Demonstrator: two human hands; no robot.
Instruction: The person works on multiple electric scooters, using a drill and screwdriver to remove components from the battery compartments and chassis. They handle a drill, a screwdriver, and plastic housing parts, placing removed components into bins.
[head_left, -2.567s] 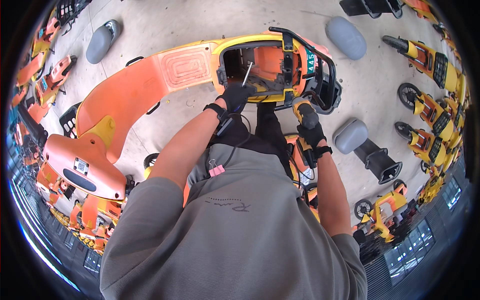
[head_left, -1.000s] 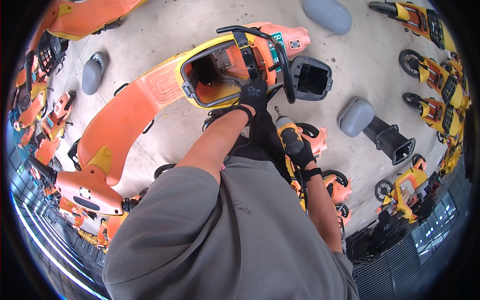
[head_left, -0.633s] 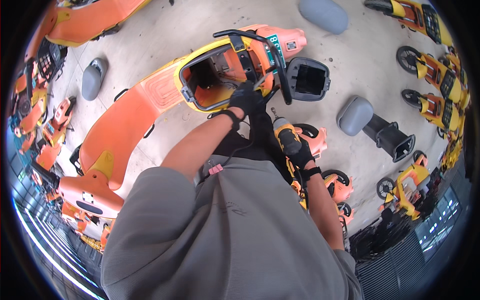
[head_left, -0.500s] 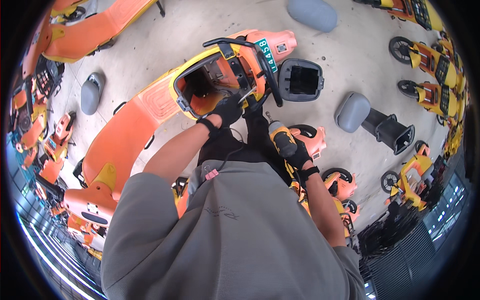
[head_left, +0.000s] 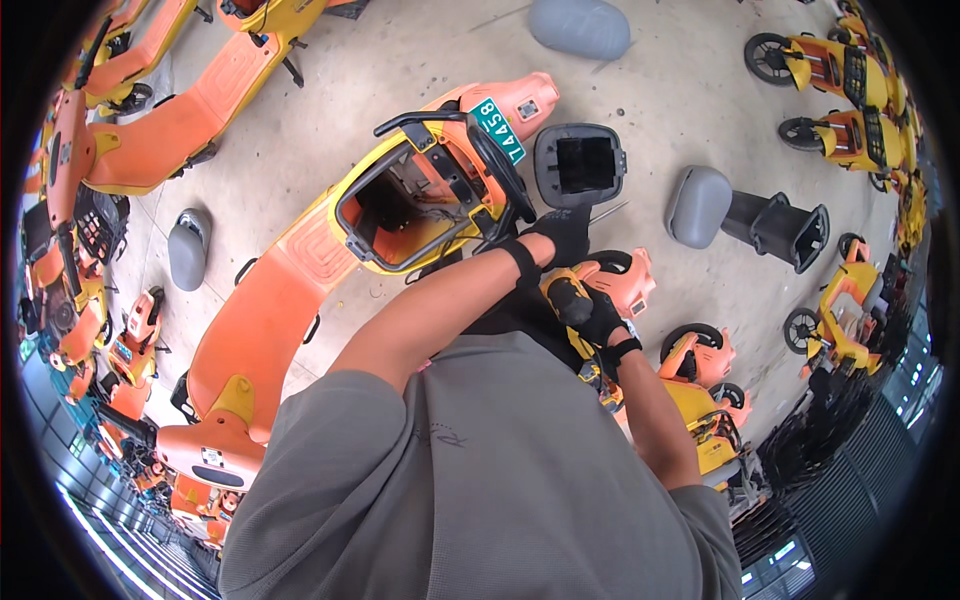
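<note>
My left hand (head_left: 563,236), in a black glove, reaches across to the right past the rear of the orange and yellow scooter (head_left: 268,300). Its fingers are closed, and a thin metal rod (head_left: 609,212) juts out beyond them; whatever handle it has is hidden. Just below, my gloved right hand (head_left: 603,316) grips a yellow and black cordless drill (head_left: 567,300). Beside both hands, the scooter's seat opening (head_left: 350,238) stands uncovered, showing the hollow inside. A black carrying rack (head_left: 497,165) curves over its rear end.
A dark open storage bin (head_left: 545,178) lies right of the scooter. Grey seats (head_left: 700,207) (head_left: 579,27) (head_left: 188,252) rest on the concrete floor, one attached to a long black bin (head_left: 768,228). More scooters (head_left: 842,130) line both sides, and several stand near my right arm.
My left hand has left the scooter's seat opening and swung right, above the drill, with the thin rod. My view has shifted slightly. The right hand keeps hold of the drill.
</note>
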